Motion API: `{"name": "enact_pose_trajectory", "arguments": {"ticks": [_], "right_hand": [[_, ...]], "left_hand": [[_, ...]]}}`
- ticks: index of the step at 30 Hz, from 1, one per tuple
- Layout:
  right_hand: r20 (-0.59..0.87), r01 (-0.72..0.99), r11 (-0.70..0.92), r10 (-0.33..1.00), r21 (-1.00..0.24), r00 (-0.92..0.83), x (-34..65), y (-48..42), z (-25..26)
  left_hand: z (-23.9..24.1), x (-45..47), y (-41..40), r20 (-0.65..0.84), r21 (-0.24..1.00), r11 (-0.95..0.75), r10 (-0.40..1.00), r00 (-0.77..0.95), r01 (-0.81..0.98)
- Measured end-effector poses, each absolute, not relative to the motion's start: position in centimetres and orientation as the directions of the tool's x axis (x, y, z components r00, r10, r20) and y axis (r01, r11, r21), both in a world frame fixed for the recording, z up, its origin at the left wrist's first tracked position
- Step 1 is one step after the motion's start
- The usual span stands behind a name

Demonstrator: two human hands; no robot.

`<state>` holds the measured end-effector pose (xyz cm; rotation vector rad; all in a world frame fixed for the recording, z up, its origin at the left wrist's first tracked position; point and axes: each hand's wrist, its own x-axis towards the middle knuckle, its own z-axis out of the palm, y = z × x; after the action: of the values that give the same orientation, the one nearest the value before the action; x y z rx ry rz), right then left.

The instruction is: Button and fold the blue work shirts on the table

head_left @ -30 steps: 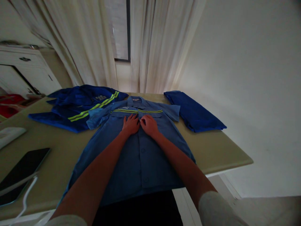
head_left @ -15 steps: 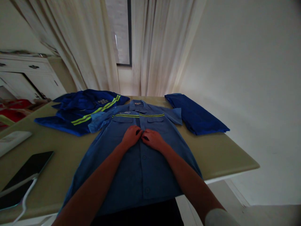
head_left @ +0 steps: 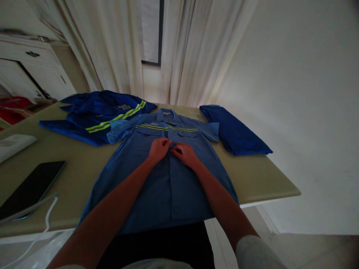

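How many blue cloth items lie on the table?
3: the slate-blue short-sleeved shirt beneath the left hand and right hand; the crumpled blue garment with yellow stripes, left; the folded blue fabric, right. More may be hidden in folds.

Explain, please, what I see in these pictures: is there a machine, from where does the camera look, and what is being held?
There is no machine, only a person's bare left hand and right hand. One camera, worn on the head, looks forward and down, so the arms enter from below. On the table a shirt lies spread, collar away from the person. Both hands are at its front opening, fingers bent; whether they pinch a button is too small to tell. Left of the shirt are a crumpled garment with yellow stripes, a phone and a cable. On the right is a folded blue cloth.
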<state>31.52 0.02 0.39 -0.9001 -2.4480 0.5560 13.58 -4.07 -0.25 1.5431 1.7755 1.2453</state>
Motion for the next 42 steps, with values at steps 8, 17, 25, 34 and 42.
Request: {"name": "enact_pose_trajectory", "arguments": {"ticks": [8,17,25,34,42], "right_hand": [[0.311,0.534,0.673,0.724,-0.511,-0.615,31.8,0.2,-0.4],[0.380,0.488,0.630,0.766,-0.605,-0.518,33.2,-1.5,3.9],[0.157,0.578,0.686,0.693,-0.442,-0.703,36.3,-11.6,1.6],[0.303,0.552,0.639,0.756,-0.536,-0.581,36.2,-11.8,-0.5],[0.323,0.610,0.572,0.818,-0.549,-0.476,36.4,-12.0,-0.3]], "left_hand": [[-0.3,14.0,-3.7,0.194,0.908,-0.088,0.955,-0.226,0.410],[1.3,12.7,-4.8,-0.091,0.823,-0.013,0.984,0.155,0.568],[1.9,13.4,-6.4,-0.376,0.906,0.182,0.760,0.531,0.382],[1.9,14.3,-6.2,-0.092,0.932,-0.099,0.865,0.493,0.350],[2.4,14.7,-6.4,-0.068,0.952,-0.087,0.874,0.481,0.293]]}}
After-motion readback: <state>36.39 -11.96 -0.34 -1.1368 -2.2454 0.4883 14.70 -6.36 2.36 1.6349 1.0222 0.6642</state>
